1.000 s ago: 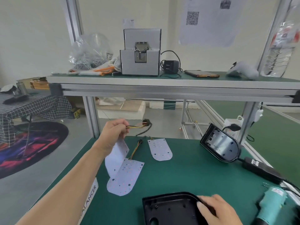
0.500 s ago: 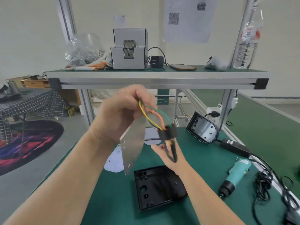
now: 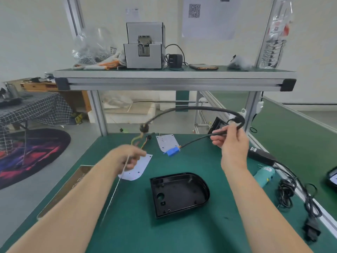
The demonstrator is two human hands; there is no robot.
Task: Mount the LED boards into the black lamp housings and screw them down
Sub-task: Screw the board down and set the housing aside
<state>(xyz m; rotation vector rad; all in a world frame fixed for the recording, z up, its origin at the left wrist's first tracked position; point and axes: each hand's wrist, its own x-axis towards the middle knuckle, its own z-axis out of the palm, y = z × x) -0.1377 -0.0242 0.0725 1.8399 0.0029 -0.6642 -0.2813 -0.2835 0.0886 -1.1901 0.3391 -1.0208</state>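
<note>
**Hands.** The left hand is found clenched on the held LED board. The board is presented edge-on and tilted, with its lower end reaching back along the left forearm. The finger placement is blurred. The board is judged to be held clear of the green mat so that its lead hangs free.

**Lead.** The coloured wires rise from beside the left hand to a grommet on the black cable. The cable arcs above and beyond both hands to the right hand, where it is pinched between thumb and fingertips. Its tail drops to a blue connector between the hands. The cable is judged to be drawn out for threading through the housing.

**Housing.** The black lamp housing lies open side up on the mat, untouched. It is placed between the forearms and nearer the body than either hand. No board is mounted and no screw is seen in it.

**Other items.**
- The near LED board lies just beneath the left hand.
- The far LED board lies beyond and between the hands, touching the connector.
- The electric screwdriver lies outboard of the right forearm.
- A screw tray lies outboard of the left forearm.

The screwdriver and tray are evidently placed ready for fastening.
</note>
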